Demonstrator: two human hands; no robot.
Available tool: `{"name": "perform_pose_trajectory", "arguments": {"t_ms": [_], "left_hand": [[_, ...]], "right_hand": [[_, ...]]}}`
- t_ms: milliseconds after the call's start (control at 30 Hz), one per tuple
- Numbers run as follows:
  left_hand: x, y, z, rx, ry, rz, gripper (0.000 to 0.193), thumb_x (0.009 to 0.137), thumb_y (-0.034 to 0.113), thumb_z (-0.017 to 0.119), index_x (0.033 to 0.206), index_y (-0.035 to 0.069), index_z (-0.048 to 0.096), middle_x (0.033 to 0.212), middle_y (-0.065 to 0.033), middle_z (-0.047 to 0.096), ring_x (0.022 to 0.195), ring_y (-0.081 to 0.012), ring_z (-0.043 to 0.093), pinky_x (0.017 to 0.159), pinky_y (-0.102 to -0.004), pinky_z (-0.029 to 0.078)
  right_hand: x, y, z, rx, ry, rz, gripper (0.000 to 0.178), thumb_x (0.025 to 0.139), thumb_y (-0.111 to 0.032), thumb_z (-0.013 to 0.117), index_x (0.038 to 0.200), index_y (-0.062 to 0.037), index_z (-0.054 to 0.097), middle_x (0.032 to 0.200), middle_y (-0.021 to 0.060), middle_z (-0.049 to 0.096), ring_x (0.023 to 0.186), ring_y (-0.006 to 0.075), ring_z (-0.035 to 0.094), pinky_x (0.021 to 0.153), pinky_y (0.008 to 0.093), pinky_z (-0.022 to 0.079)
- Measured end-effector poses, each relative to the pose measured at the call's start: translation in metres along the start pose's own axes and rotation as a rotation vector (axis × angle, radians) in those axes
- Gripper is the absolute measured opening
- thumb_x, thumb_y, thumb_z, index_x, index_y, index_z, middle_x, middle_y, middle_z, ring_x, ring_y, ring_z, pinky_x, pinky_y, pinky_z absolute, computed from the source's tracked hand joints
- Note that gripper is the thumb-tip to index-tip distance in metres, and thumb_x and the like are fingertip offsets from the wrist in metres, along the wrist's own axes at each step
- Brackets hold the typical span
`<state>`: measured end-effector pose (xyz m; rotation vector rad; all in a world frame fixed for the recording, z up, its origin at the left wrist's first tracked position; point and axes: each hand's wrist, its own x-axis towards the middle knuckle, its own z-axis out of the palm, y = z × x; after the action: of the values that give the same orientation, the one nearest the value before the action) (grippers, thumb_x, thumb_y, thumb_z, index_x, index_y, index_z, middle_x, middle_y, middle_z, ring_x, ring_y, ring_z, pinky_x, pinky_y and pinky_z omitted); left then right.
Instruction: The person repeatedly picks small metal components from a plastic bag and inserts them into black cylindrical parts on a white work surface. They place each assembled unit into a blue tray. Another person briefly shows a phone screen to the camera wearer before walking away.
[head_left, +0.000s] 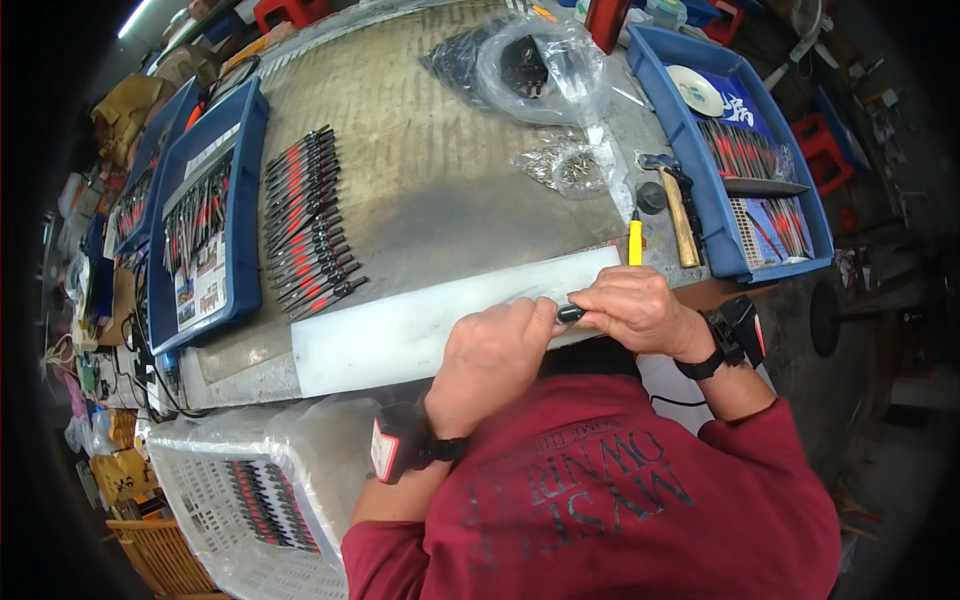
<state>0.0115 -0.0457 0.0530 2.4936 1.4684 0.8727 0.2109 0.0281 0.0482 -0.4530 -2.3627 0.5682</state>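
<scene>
A small black cap-like cylinder [569, 314] with a rounded end is held between my two hands, above the front edge of a white board [400, 322]. My left hand [497, 350] is closed, its thumb and fingertips pinching one side of the black piece. On the other side, my right hand [640, 312] is closed too, fingertips pressed to it. Whether anything more is inside the fingers is hidden. Left of the board lies a column of slim red-and-black pen-like tools [305, 225], side by side on the worn table mat [420, 150].
Blue trays with more slim red-and-black pieces stand left [255, 130] and right [690, 150]. Near my right hand lie a yellow-handled tool [635, 243], a hammer [680, 215] and a black round piece [651, 197]. Plastic bags [570, 165] lie behind; a lined white basket [190, 480] stands lower left.
</scene>
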Motion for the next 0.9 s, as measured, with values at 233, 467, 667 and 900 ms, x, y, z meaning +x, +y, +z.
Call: {"name": "perform_pose_trajectory", "arguments": {"t_ms": [233, 467, 667, 900], "left_hand": [[0.005, 0.001, 0.000, -0.040, 0.005, -0.032, 0.018, 0.084, 0.021, 0.063, 0.084, 0.007, 0.052, 0.065, -0.0058, 0.049, 0.056, -0.0226, 0.056, 0.047, -0.0353, 0.045], [0.002, 0.001, 0.002, -0.092, -0.030, -0.053, 0.025, 0.078, 0.014, 0.069, 0.098, 0.004, 0.057, 0.070, -0.0080, 0.053, 0.057, -0.0255, 0.056, 0.049, -0.0364, 0.045], [0.000, 0.002, 0.005, -0.060, -0.042, -0.017, 0.023, 0.079, 0.014, 0.069, 0.094, 0.004, 0.056, 0.067, -0.0080, 0.050, 0.055, -0.0252, 0.055, 0.047, -0.0366, 0.044], [0.000, 0.006, 0.006, -0.034, -0.051, 0.030, 0.022, 0.079, 0.012, 0.068, 0.094, 0.003, 0.055, 0.066, -0.0071, 0.047, 0.054, -0.0238, 0.054, 0.046, -0.0359, 0.043]], "right_hand": [[-0.006, 0.000, -0.003, -0.014, 0.025, 0.059, 0.021, 0.074, -0.009, 0.072, 0.092, -0.0011, 0.066, 0.069, 0.0101, 0.059, 0.062, 0.0265, 0.058, 0.056, 0.0351, 0.045], [-0.011, 0.001, -0.002, 0.028, 0.024, 0.085, 0.021, 0.074, -0.009, 0.072, 0.093, -0.0010, 0.066, 0.070, 0.0100, 0.060, 0.063, 0.0261, 0.059, 0.056, 0.0350, 0.045], [-0.011, -0.001, -0.001, -0.006, 0.034, 0.057, 0.020, 0.074, -0.012, 0.072, 0.090, -0.0011, 0.066, 0.068, 0.0099, 0.059, 0.062, 0.0265, 0.059, 0.056, 0.0355, 0.046], [-0.012, -0.001, -0.005, 0.021, -0.020, 0.022, 0.019, 0.071, -0.009, 0.072, 0.087, -0.0012, 0.063, 0.071, 0.0117, 0.060, 0.066, 0.0290, 0.060, 0.061, 0.0370, 0.049]]}}
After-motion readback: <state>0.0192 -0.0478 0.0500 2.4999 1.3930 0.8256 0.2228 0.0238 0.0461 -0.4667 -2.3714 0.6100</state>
